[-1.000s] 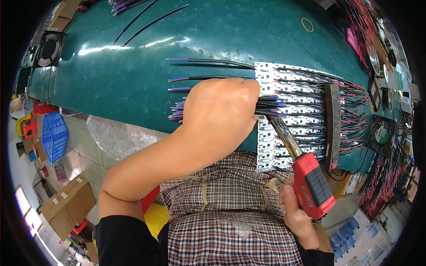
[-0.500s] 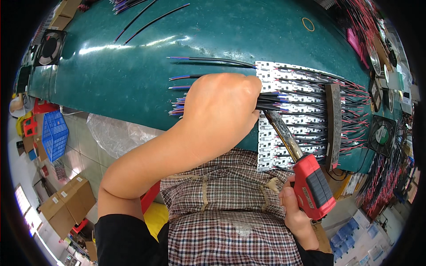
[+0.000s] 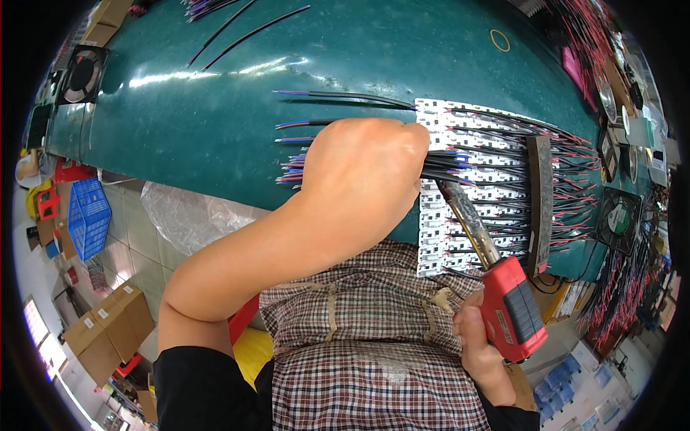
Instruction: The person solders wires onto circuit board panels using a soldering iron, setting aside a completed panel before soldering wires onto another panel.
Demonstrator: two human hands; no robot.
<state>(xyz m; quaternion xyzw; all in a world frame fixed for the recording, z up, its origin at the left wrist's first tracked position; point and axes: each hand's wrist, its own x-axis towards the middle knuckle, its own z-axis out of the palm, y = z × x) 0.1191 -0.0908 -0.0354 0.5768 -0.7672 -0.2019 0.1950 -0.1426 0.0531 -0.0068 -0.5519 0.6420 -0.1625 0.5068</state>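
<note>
My left hand (image 3: 365, 161) is closed, back of the hand up, round a bundle of black cables (image 3: 447, 172) with blue and red wire ends. The bundle pokes out on both sides of the fist; the fingertips are hidden. Beneath the cable ends lies a panel of small white circuit boards (image 3: 430, 248), with black cables running off its right side. Below and to the right, my right hand (image 3: 480, 352) grips a red soldering gun (image 3: 512, 309). Its long metal barrel slants up-left over the boards, its tip close to the bundle and partly hidden near my left fist.
A dark metal bar (image 3: 539, 205) lies across the cables right of the boards. Small fans stand at the far left (image 3: 82, 75) and right (image 3: 618, 219). Loose cables (image 3: 251, 36) and a rubber band (image 3: 499, 40) lie farther back on the green table (image 3: 180, 136).
The soldering gun has shifted slightly right, its barrel moving a little away from my left fist. My left hand and the bundle have edged slightly right.
</note>
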